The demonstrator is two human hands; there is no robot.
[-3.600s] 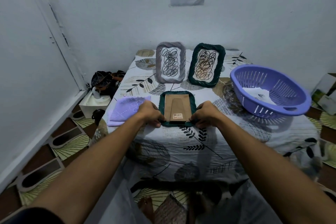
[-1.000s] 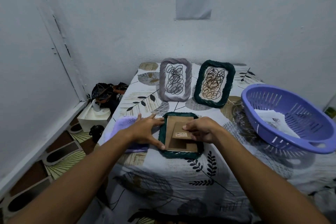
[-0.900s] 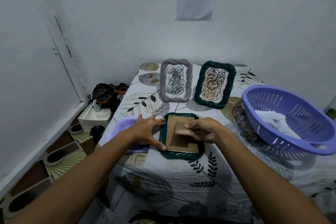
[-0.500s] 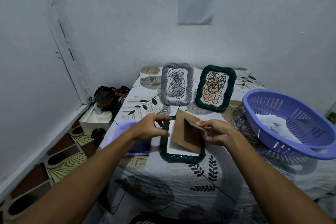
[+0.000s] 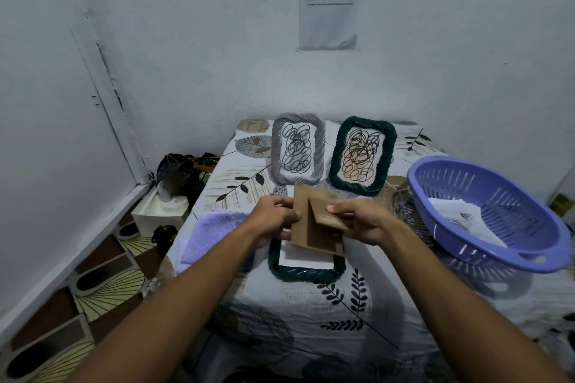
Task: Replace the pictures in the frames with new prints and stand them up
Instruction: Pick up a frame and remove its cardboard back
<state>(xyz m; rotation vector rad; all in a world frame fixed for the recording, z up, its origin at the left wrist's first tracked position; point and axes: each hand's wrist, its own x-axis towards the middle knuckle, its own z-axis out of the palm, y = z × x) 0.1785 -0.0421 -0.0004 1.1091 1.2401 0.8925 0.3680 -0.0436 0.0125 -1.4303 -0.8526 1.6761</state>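
Head view: the backing point(image 5: 314, 228), flat in the frame point(image 5: 306, 272) a second ago, is now lifted clear above it, exposing the white back of the old print point(image 5: 306, 260); the print can be pulled next. Left hand point(image 5: 275, 218) pinches the backing's left edge; right hand point(image 5: 361, 221) pinches its easel flap. Frame lies face down on the worktop point(image 5: 342, 320), new prints in the basket point(image 5: 485, 214)

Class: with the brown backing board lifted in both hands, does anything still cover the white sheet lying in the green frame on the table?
Nothing rests on the white sheet in the green frame. The backing board, held by left hand and right hand, hangs above its far part.
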